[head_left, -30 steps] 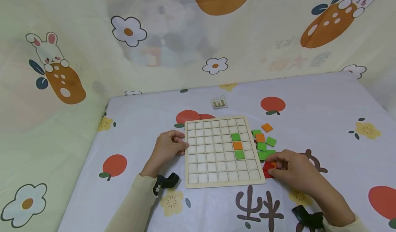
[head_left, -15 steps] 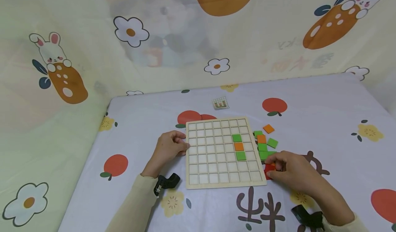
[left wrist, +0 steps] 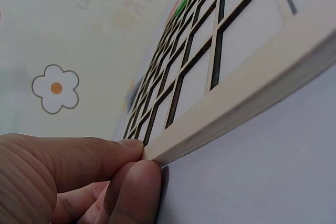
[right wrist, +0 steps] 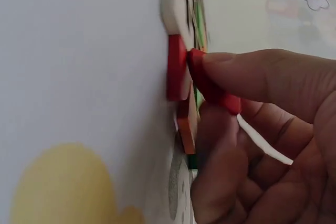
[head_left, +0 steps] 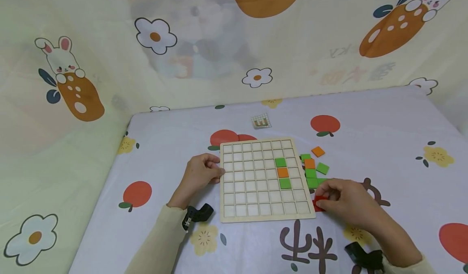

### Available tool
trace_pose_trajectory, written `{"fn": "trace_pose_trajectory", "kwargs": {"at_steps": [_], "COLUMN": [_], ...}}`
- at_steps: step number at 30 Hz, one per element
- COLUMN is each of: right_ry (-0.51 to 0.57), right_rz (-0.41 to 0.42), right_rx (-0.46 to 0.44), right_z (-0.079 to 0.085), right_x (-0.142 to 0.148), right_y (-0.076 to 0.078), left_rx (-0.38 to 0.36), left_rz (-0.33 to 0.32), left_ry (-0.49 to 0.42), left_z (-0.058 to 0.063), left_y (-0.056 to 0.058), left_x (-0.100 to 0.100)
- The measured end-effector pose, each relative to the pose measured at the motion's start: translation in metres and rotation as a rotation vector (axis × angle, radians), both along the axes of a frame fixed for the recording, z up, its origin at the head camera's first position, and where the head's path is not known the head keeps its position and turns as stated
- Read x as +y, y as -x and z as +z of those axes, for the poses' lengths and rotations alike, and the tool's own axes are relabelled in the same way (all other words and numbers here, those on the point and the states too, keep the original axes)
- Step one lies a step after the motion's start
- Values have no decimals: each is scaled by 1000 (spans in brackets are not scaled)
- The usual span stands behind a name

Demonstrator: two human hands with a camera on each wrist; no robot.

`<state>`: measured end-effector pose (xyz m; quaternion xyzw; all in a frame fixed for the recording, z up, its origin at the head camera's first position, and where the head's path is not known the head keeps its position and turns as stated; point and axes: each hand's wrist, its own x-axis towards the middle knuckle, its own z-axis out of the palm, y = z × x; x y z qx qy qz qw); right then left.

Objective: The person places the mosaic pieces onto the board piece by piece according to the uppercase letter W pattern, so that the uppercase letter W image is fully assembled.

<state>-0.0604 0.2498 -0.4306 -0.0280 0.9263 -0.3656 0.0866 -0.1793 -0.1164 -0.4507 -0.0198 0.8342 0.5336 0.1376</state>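
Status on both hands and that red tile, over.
Left hand pinching left edge of grid board. Right hand pinching red tile, outside board's right edge. Nothing obvious blocking; second red tile close by.

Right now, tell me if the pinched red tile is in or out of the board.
Out: the head view shows the right hand pinching the red tile beside the board.

Card (head_left: 261, 121) behind the board (head_left: 267, 219) — three tiles (head_left: 282, 172) inside the board — loose tiles (head_left: 310, 173) to its right.
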Motion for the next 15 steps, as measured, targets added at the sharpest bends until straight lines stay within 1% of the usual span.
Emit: {"fn": "trace_pose_trajectory", "kwargs": {"at_steps": [4, 9, 12, 15], "right_ry": [89, 176, 203, 223], "right_rz": [12, -17, -14, 8], "right_rx": [-48, -95, -124, -154], "right_z": [2, 3, 4, 4], "right_x": [2, -1, -3, -4], "right_y": [3, 10, 15, 18], "left_rx": [-6, -13, -16, -17], "left_rz": [6, 12, 12, 9], "left_ry": [4, 0, -2, -1], "left_z": [0, 2, 3, 3], "left_y": [0, 0, 0, -1], "left_x": [0, 1, 1, 1]}}
